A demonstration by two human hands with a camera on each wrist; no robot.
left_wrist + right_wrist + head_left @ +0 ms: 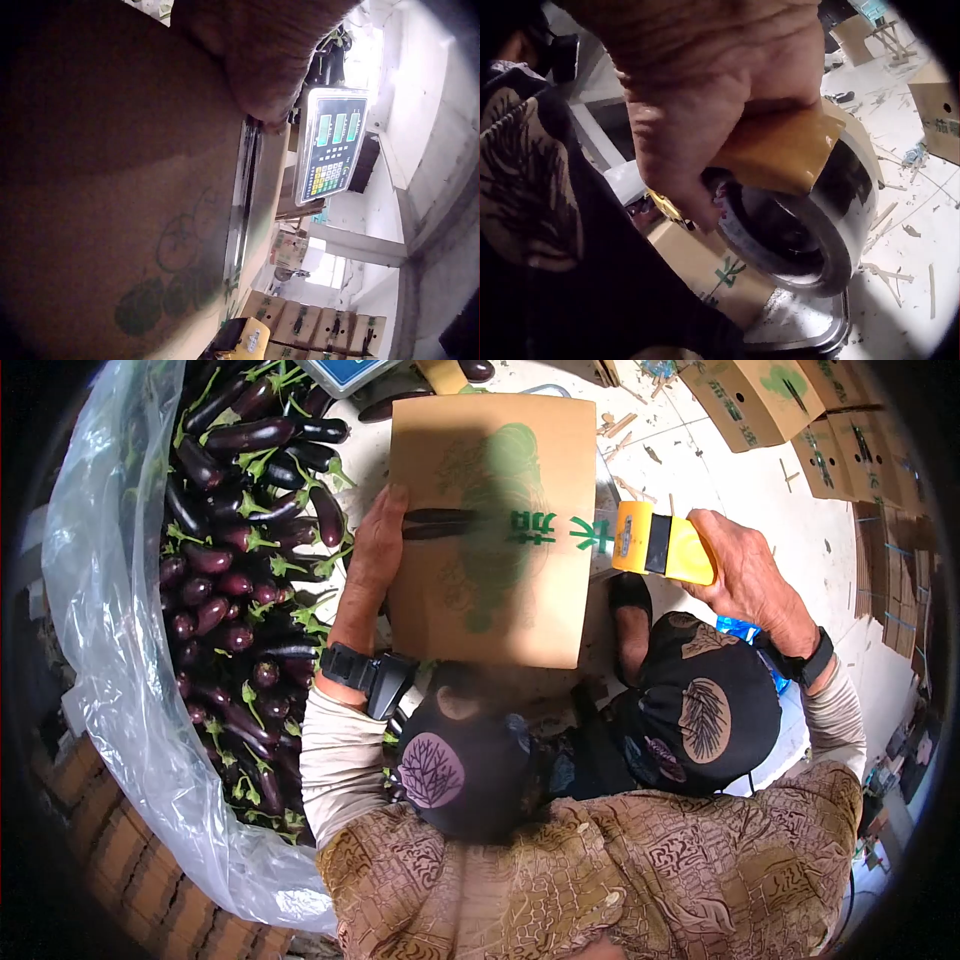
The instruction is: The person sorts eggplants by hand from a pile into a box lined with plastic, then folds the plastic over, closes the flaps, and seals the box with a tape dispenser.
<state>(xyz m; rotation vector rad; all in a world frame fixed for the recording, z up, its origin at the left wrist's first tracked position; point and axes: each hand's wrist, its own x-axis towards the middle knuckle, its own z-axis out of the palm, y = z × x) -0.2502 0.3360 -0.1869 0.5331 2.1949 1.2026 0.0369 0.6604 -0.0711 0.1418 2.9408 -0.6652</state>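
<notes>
A cardboard box [480, 450] with green print stands in front of the person's knees. The left hand [375, 545] rests along the box's left edge, its fingertips pressing at the end of a shiny strip of packing tape [241, 202]. That strip runs across the box top toward a yellow tape dispenser [690, 550] with a black band. Beyond the box's right edge, the right hand [745, 565] grips the dispenser. The right wrist view shows a tape roll [832, 262] under the dispenser's cover, with the thumb beside it.
Many eggplants [250, 435] lie to the left on clear plastic sheeting [110, 550]. A scale display [345, 370] stands beyond the box, and a metal platform [802, 322] lies beneath it. Other cardboard boxes [745, 405] stand at the far right. Scraps [620, 425] litter the white floor.
</notes>
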